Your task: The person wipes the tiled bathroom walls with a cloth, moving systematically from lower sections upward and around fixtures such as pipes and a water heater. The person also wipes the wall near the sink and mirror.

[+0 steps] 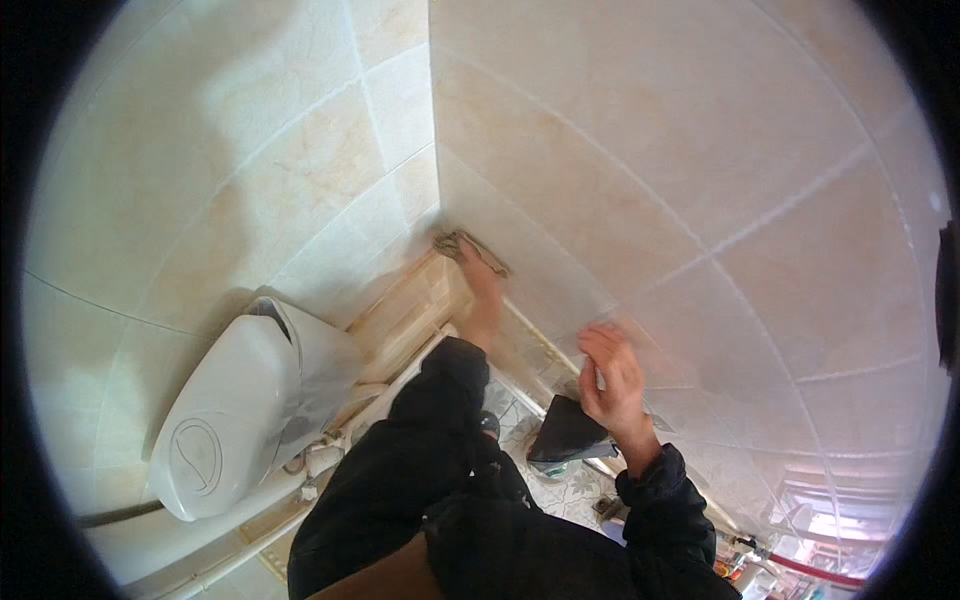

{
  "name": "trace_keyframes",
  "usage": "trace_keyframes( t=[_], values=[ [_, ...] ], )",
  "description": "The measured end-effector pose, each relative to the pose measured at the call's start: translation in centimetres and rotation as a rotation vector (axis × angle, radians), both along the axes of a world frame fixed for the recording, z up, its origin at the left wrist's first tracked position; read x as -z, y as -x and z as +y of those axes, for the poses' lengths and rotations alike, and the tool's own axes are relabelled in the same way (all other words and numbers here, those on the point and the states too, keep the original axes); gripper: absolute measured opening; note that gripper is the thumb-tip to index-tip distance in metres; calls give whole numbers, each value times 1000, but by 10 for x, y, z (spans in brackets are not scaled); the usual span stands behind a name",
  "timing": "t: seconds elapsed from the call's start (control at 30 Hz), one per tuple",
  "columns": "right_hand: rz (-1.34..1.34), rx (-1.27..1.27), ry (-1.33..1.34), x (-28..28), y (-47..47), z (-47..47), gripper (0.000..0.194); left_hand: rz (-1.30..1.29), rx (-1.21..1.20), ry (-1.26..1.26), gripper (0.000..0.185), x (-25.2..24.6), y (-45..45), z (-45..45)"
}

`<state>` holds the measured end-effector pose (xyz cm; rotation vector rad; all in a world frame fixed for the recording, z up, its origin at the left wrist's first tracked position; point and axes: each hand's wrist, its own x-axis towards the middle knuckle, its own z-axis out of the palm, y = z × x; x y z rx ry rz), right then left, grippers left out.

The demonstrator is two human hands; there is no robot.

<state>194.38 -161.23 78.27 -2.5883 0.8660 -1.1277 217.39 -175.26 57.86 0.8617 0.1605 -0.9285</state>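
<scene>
Deep in the corner, my left hand reaches to the foot of the right tiled wall. Its fingers close around a grey-brown, rag-like lump, which presses into the angle of the walls. Motion blurs this hand, and its palm side is hidden. Lower on the same wall, my right hand is held near the tiles with fingers bent and nothing in it. Whether its fingertips touch the wall, I cannot tell. Below the left hand runs a beige tiled ledge.
A white toilet cistern with a round flush button stands against the left wall. White pipes run low beneath it. A black object sits below my right hand, above the patterned floor tiles. A red hose crosses the lower right.
</scene>
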Motion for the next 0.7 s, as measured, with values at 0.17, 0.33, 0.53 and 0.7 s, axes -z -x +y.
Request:
trace_keyframes(
  t=[0.17,0.33,0.53,0.7],
  values=[
    [362,272,-790,89,-34,-16,31,-371,127,-164,55,66,108,46],
    [479,170,-722,154,-6,-29,45,218,579,-166,58,-51,83,82],
    [-61,69,-731,104,-40,-33,41,-394,445,-101,52,-145,48,82],
    [415,-94,-759,137,7,-19,43,-1077,347,-110,44,-97,128,120]
  ],
)
